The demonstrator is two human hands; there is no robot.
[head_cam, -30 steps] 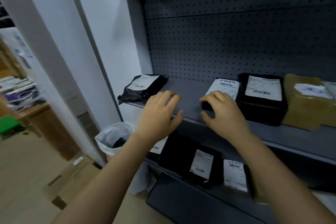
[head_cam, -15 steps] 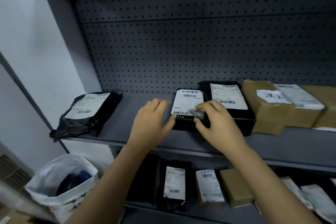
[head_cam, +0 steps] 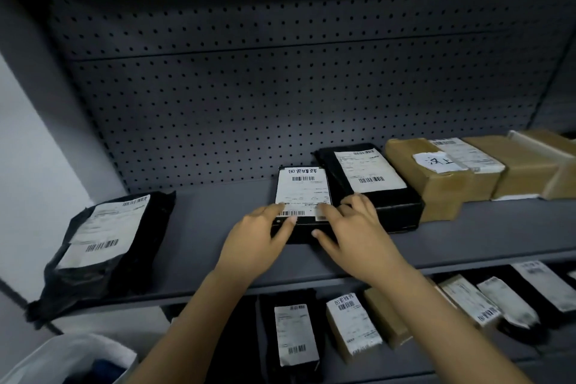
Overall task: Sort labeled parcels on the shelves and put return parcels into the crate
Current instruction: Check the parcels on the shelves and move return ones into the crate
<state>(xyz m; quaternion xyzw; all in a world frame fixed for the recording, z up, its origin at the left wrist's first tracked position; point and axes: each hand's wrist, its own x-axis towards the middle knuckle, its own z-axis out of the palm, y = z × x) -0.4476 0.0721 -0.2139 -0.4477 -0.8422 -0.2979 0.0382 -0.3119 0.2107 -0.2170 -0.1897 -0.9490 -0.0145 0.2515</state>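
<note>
Fingers [head_cam: 282,207] of both hands, left hand [head_cam: 255,240] and right hand [head_cam: 355,231], clasp the small black parcel [head_cam: 302,193] on the shelf [head_cam: 467,234]; brown boxes [head_cam: 436,178] at three o'clock.

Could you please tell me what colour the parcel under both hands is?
The parcel is black with a white printed label, seen in the head view.

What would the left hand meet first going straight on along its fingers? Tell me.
The left hand already touches the small black parcel; farther on, probably the larger black parcel, though depth is unclear.
</note>
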